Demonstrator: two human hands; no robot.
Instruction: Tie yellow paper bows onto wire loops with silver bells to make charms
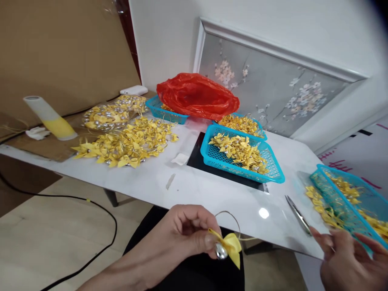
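Note:
My left hand (194, 232) is closed in a pinch on a yellow ribbon bow (233, 246) with a silver bell (221, 251) against it. A thin cord (238, 226) loops out from the bow toward the table's edge. At the lower right, my right hand (353, 256) has its fingers curled about the near end of what look like small metal scissors (298, 216). Their pointed blades slant away over the white tabletop; the handle end is mostly hidden by the fingers.
Blue baskets (209, 157) (345, 204) hold yellow bows. A heap of belled bows (130, 143) lies left, beside bagged ones (106, 117). A red plastic bag (197, 97) sits behind on another basket. A white-yellow tube (51, 119) stands at far left; a black cable (100, 204) crosses the floor.

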